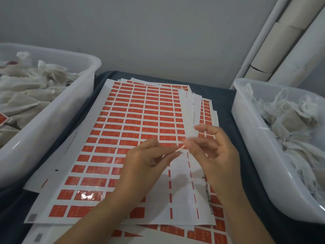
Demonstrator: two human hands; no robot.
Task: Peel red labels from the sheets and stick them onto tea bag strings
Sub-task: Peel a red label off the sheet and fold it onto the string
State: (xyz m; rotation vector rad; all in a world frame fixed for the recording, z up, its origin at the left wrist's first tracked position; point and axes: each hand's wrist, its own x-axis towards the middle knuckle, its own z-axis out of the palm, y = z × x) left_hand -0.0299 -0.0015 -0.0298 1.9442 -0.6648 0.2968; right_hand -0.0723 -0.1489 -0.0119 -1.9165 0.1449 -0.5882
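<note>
A large white sheet of red labels (126,131) lies on top of a pile of such sheets in the middle of the dark table. Both my hands hover above its right part. My left hand (149,161) and my right hand (211,148) meet fingertip to fingertip, pinching a small red and white label (180,149) between them. Below the hands the sheet has bare white columns (181,199) with only thin red strips. No tea bag or string shows in my hands.
A white plastic tub (58,110) at the left holds tea bags, some with red labels. Another white tub (249,138) at the right holds tea bags with loose strings. More label sheets (202,106) stick out under the top one. Cardboard tubes (281,37) lean at the back right.
</note>
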